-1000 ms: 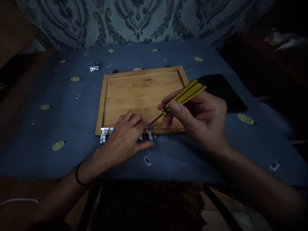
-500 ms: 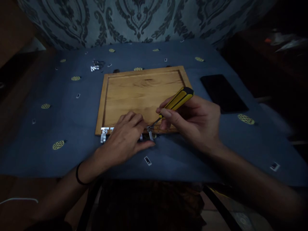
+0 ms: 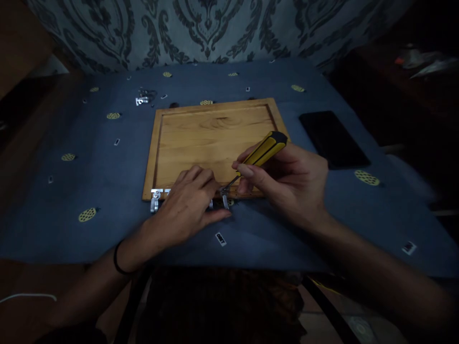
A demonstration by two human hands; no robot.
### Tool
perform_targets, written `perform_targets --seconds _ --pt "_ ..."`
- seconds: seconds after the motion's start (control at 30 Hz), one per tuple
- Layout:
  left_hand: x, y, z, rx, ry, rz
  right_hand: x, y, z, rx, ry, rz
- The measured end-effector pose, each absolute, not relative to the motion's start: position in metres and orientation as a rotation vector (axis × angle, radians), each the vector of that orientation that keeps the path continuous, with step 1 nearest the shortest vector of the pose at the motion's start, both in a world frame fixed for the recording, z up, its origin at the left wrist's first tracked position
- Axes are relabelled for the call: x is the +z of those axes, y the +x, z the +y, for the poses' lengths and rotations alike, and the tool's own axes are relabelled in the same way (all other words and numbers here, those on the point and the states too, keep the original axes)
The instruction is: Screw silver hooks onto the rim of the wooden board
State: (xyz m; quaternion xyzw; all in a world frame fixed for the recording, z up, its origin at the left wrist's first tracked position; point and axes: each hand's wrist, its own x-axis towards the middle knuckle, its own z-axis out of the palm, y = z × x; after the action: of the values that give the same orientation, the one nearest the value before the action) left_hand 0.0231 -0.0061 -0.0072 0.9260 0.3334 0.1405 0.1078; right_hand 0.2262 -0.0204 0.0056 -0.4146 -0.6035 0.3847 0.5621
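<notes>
Screwdriver in right hand, tip down at metal clip on wood panel edge.

Right hand [image 3: 297,181]: fingers and thumb closed round yellow-and-black screwdriver [image 3: 263,152], ridged handle, thin metal shaft. Wrist low, forearm running in from lower right, tool slanted down-left, tip at clip [image 3: 225,199], shiny, bent, overhanging the near edge. Left hand [image 3: 188,200]: palm down, partly open, fingers bent over the panel's near edge, thumb spread out below it, close under the clip. Whether its fingertips pinch anything, can't tell. Forearm comes from lower left, thin black band [image 3: 116,260] on wrist.

Wood panel [image 3: 211,138]: rectangular, yellow-brown, visible grain, raised frame around a recessed middle, small dark holes along near edge. Lies flat between and beyond the hands. End clip [image 3: 154,203], same silvery metal, at near left corner; another partly hidden behind left hand.

Farther out: loose metal parts [image 3: 143,99] beyond panel's far left corner, dark flat slab [image 3: 333,138] right of panel, smooth, rectangular. All on blue cloth [image 3: 272,243] with yellow oval prints. Patterned grey fabric [image 3: 208,28] behind.
</notes>
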Motion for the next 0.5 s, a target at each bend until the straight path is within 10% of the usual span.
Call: perform_targets --seconds 0.5 --pt "-0.0057 0.0229 -0.0067 0.373 2.726 0.999 0.0029 0.2292 -0.0207 0.798 -1.038 -1.534"
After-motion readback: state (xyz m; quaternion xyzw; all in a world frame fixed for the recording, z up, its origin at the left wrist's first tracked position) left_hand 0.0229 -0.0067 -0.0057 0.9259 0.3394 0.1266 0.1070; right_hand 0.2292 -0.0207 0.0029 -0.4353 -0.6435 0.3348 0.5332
